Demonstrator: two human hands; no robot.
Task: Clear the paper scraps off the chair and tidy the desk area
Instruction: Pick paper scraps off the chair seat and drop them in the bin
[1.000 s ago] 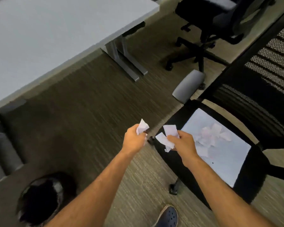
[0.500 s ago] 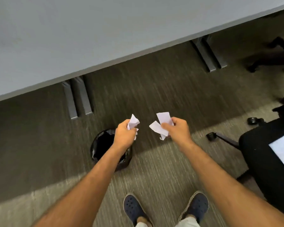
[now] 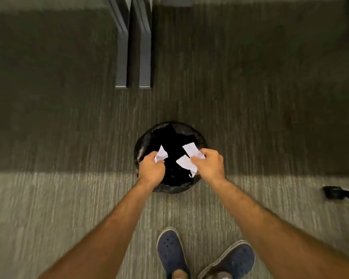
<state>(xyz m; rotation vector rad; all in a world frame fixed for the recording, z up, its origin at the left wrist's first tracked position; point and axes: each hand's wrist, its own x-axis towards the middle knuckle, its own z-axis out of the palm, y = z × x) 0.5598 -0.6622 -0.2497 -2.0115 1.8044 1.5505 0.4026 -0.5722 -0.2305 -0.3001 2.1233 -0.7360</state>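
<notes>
We look straight down at a round black bin (image 3: 143, 146) with a dark liner, which stands on the striped carpet (image 3: 48, 198). Both our hands are over its opening. Our left hand (image 3: 152, 169) is closed around one crumpled white paper scrap (image 3: 161, 154); the grip is tight, and the scrap sticks out above the thumb and fingers. Our right hand (image 3: 210, 165) is also closed, and its grip holds a few white paper pieces (image 3: 187, 159): one points up and away from us, another hangs lower toward the middle of the bin. How many pieces are in this hand we cannot tell exactly. The two hands are near each other but apart, with the dark inside of the bin between them.

Behind the bin, two grey metal legs (image 3: 133, 47) of the surface lie side by side on the carpet. At the right edge, a black chair caster (image 3: 333, 192) is visible. Below our arms we see two dark blue shoes (image 3: 170, 250) with small holes, standing just before the bin. The picture is a little blurred.
</notes>
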